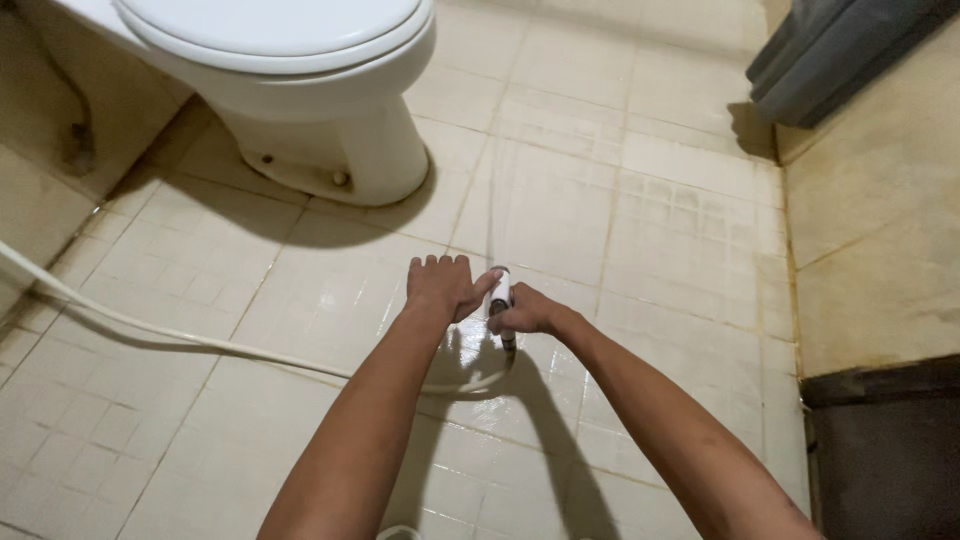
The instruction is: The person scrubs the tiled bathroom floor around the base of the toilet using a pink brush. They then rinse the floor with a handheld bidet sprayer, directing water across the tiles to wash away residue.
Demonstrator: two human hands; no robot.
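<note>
Head view: we spray the tiled floor [640, 230] at frame centre.
Our right hand [525, 312] grips the spray nozzle [501, 293]; our left hand [443, 285], fingers curled loosely, steadies its tip.

It was a home bathroom: white toilet [300, 90] with closed lid, wet beige tiled floor [640, 200], white spray hose [150, 330] lying across it.

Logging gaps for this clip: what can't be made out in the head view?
- Sprayer head: mostly wrapped by the right hand; its trigger is hidden.
- Left hand: palm faces down, so floor contact is unclear.
- Hose: its far end runs off the left edge.
- Toilet: cut by the top edge.
- Water stream: too faint to confirm.
</note>
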